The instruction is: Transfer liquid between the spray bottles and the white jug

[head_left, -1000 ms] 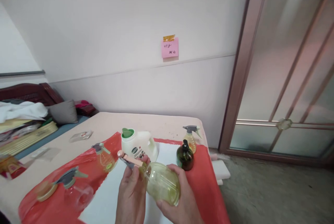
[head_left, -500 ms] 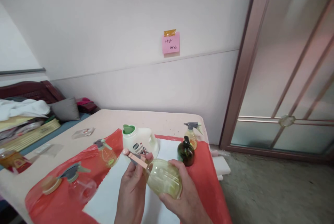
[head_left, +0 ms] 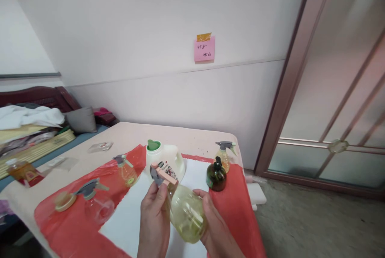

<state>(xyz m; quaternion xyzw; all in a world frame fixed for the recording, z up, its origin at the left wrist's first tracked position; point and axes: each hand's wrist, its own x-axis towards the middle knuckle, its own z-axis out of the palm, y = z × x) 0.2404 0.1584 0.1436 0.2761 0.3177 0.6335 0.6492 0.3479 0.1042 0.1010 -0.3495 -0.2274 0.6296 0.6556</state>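
Over the flat white sheet (head_left: pixel 123 220), left hand (head_left: pixel 155 210) and right hand (head_left: pixel 215 224) curl round a translucent yellow-green bottle (head_left: pixel 187 214), pink-and-grey trigger head (head_left: pixel 165 176) at its neck, tightness unclear.

We seem to be in a home's bedroom. We see a carved wooden headboard (head_left: pixel 33 97), a grey pillow (head_left: pixel 81 120) and heaped white cloth (head_left: pixel 31 117), with a frosted-glass door (head_left: pixel 313 162) opposite.

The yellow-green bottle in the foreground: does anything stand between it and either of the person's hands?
Nothing visible does. The left hand holds the bottle near its neck, by the pink-and-grey spray head; the right hand holds its body. The white jug stands beyond, not between them.
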